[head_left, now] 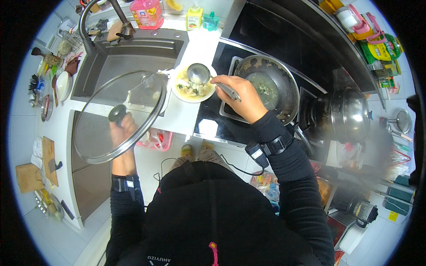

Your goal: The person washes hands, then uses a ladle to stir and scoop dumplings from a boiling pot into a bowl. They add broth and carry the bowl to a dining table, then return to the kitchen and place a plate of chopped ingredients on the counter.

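My right hand (242,96) grips the handle of a metal ladle (198,73), whose bowl is over a white bowl (212,70) of pale soup (194,89) with greens. To the right, a worn wok (289,99) sits on the hob with similar cloudy soup (263,88) in its bottom. By its dark knob, my left hand (123,133) holds a round glass lid (96,126) with a metal rim. The lid is tilted in front of the sink and counter edge, which show through the glass.
A grey sink (133,66) with a curved faucet (86,33) lies at the left. Soap bottles (194,19) stand behind the counter. A lidded metal pot (349,114) is right of the wok. Cutting boards (30,178) and a knife (67,210) are at the far left. A pink basket (168,141) is below the counter.
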The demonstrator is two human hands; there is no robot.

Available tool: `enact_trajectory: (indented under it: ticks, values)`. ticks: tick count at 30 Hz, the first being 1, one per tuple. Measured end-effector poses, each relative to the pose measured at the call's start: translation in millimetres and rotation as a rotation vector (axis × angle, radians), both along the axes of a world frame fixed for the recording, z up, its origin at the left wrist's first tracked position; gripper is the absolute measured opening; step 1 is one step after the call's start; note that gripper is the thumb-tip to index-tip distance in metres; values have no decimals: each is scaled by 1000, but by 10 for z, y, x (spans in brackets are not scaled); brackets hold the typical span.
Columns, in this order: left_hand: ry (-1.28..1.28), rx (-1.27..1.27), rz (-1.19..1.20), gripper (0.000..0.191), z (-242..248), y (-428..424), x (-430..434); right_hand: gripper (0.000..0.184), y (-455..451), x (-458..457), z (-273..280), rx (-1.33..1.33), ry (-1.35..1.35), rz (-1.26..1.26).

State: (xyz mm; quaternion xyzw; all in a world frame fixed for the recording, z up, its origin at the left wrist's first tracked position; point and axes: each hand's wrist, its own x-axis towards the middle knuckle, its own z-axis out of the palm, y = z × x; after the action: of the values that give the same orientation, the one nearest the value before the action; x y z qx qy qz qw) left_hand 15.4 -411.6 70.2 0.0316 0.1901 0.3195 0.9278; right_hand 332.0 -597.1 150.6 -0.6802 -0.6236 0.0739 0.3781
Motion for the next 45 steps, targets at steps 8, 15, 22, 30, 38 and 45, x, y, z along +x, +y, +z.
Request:
enact_trajectory:
  ticks: [8, 15, 22, 30, 38, 45]
  values:
    - [100, -33, 75, 30, 40, -15, 56, 22, -178, 198, 59, 9, 993, -327]
    - [131, -34, 63, 26, 42, 67, 246, 28, -740, 365, 388, 146, 1035, -471]
    - [342, -74, 135, 23, 141, 21, 538, 25, -1344, 487, 561, 205, 706, -613]
    - [178, 11, -45, 26, 162, -1, 738, 16, -1718, 563, 232, 2, -4, -609]
    - [309, -2, -40, 60, 116, -10, 853, 20, -1873, 661, 55, 92, -66, -703]
    - [322, 62, -27, 54, 90, -6, 902, 19, -1821, 745, -185, 55, -70, -702]
